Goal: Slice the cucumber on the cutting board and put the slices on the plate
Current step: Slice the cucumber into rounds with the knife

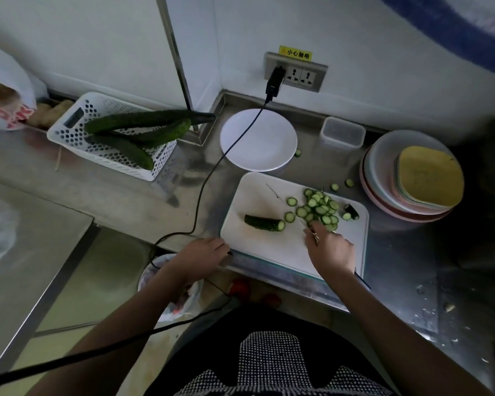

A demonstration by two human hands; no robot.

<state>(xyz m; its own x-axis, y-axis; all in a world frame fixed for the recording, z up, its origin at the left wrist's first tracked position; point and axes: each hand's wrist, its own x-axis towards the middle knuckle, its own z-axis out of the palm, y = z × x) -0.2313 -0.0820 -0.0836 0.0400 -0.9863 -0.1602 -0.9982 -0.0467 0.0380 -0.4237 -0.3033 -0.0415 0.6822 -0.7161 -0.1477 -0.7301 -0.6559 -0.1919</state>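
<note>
A white cutting board (269, 247) lies on the steel counter. On it rest a dark green cucumber piece (265, 222), its cut end facing right, a pile of cucumber slices (320, 208) and a cut-off end piece (352, 211). My right hand (330, 250) is at the near edge of the pile and grips a knife (272, 190), whose thin blade points to the far left. My left hand (203, 252) rests on the counter edge by the board's near-left corner, holding nothing. Behind the board stands a white plate (257, 138) with no slices on it.
Stray slices (335, 187) lie on the counter beyond the board. A white basket (69, 132) at the left holds whole cucumbers (137, 120). A black cable (212, 172) runs from the wall socket (297, 72) across the plate. A lidded container (342, 132) and stacked dishes (429, 175) stand at the right.
</note>
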